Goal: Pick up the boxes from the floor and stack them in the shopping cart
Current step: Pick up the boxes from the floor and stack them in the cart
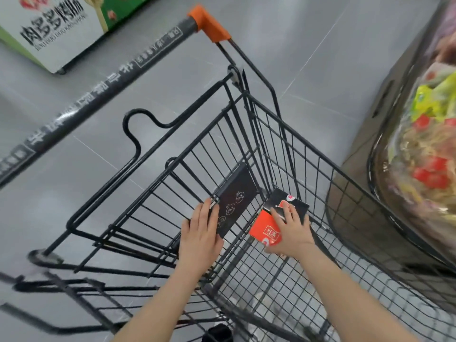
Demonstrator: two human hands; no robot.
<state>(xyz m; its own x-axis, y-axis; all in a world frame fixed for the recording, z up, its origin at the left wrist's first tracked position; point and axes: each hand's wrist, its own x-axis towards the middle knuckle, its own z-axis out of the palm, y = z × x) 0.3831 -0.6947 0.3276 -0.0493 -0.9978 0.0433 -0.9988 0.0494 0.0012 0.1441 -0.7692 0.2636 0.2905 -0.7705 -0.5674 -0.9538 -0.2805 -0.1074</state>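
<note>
At far left, on the grey tiled floor (pixel 81 183), stands a white and green display cabinet (pixel 56 33) printed with large black characters. Right of it runs the black wire shopping cart (pixel 308 169), its dark handle bar (pixel 103 95) capped with an orange plastic end (pixel 208 23). Inside the cart, the left hand (pixel 201 233) lies with straight fingers against the folded child-seat flap, touching its black plastic panel (pixel 235 198) with white symbols; this grip is spread flat and clasps nothing. Just beside it, the right hand (pixel 290 230) has its grip wrapped over a red and black carton box (pixel 272 223), fingers on top, holding it low in the basket near the seat end. At far right sits a curved-glass chest freezer (pixel 407 149) filled with colourful packets.
</note>
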